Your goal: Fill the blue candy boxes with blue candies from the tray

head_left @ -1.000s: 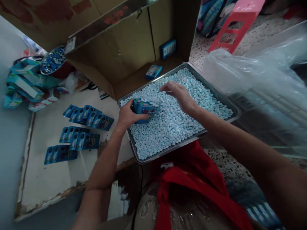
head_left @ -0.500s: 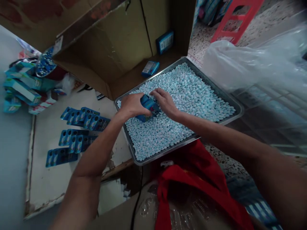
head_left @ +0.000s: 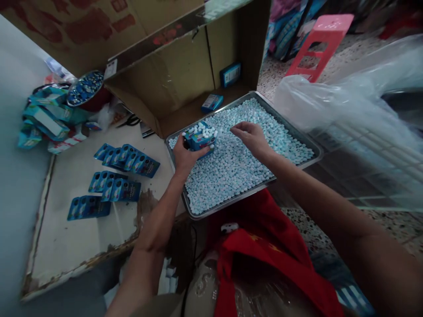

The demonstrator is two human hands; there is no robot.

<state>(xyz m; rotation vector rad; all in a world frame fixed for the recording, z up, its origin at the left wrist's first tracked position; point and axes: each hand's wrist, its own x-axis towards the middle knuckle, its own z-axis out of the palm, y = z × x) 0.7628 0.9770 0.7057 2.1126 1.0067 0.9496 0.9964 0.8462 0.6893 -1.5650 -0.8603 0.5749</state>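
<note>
My left hand [head_left: 185,154] is closed around a cluster of small blue boxes [head_left: 202,141] above the left part of the metal tray. Pale tablets [head_left: 201,129] are heaped on top of these boxes. My right hand [head_left: 253,137] hovers over the middle of the tray, thumb and fingers drawn together; whether a tablet is pinched between them cannot be made out. Small white and pale blue tablets [head_left: 231,171] cover the tray [head_left: 228,207] from side to side.
Rows of blue boxes [head_left: 127,158] stand on the worn white table [head_left: 59,251] at left. Behind the tray is a large cardboard box [head_left: 178,61] with two blue packs inside. Scissors [head_left: 132,120], a bowl [head_left: 86,90], a plastic sheet [head_left: 317,99] and a red stool [head_left: 317,48] surround it.
My right hand has moved right, away from the boxes. My left hand has turned the boxes so that their tops, heaped with tablets, show. The whole view has shifted a little.
</note>
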